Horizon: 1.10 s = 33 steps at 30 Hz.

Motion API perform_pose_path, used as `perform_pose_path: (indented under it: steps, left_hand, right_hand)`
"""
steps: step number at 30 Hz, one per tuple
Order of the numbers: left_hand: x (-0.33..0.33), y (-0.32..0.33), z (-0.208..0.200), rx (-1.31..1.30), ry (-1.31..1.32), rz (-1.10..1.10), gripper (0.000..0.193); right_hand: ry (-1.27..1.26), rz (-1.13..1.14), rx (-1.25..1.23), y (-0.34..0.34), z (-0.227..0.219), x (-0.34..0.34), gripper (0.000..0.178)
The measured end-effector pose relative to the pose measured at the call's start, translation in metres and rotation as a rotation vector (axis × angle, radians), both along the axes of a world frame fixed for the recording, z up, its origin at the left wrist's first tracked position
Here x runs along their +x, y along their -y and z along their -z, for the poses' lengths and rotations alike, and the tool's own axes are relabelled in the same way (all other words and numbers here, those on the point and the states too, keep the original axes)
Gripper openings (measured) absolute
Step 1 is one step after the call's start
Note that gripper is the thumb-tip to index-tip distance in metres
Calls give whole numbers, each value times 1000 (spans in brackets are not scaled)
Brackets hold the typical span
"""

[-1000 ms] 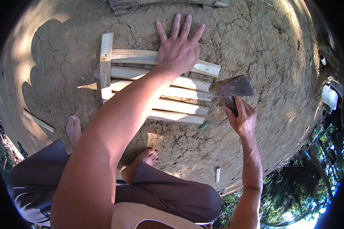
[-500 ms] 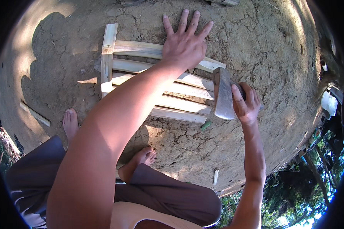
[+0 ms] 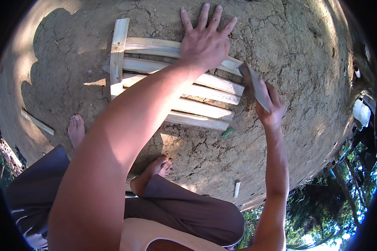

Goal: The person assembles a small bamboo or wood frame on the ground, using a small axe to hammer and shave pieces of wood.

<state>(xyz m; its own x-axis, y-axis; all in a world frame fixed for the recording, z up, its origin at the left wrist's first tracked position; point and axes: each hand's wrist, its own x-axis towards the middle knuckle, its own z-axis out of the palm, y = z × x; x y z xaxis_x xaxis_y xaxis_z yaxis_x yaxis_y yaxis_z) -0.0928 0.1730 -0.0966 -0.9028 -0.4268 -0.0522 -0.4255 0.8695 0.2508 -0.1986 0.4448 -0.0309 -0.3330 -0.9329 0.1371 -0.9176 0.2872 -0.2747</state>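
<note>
Several pale split bamboo slats [image 3: 205, 111] lie side by side on cracked dry earth, with one slat [image 3: 118, 56] laid across their left ends. My left hand [image 3: 205, 39] presses flat, fingers spread, on the far slats near their right ends. My right hand [image 3: 271, 109] grips a broad flat blade [image 3: 255, 85], a cleaver-like tool, held edge-on just past the right ends of the slats. The blade's tip is close to the end of the far slat.
My bare feet [image 3: 76, 129] and folded legs in dark trousers sit below the slats. A loose bamboo strip [image 3: 37, 122] lies at the left, a small white piece [image 3: 237, 189] near my knee, a green scrap [image 3: 228, 134] by the slats.
The right hand has turned the blade from flat-faced to edge-on and brought it up toward the far slat's right end. The left hand stays pressed on the slats.
</note>
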Motion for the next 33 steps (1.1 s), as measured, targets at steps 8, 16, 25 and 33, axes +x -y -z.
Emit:
perform_pose_path:
  steps: [8,16,25,33]
  left_hand:
    - [2,3,3,-17,-61,0,61]
    - [0,4,9,37,-76,-9,61]
    - [64,-12,-31,137,-387,80,56]
    - [112,-66,-21,130,-229,78,58]
  right_hand:
    - [-73,-36,155,16,-14,2,88]
    - [4,252,192,28,-29,32,50]
    - [664,872,1,-49,-108,207,54]
    - [87,359,190,-116,-61,233,73]
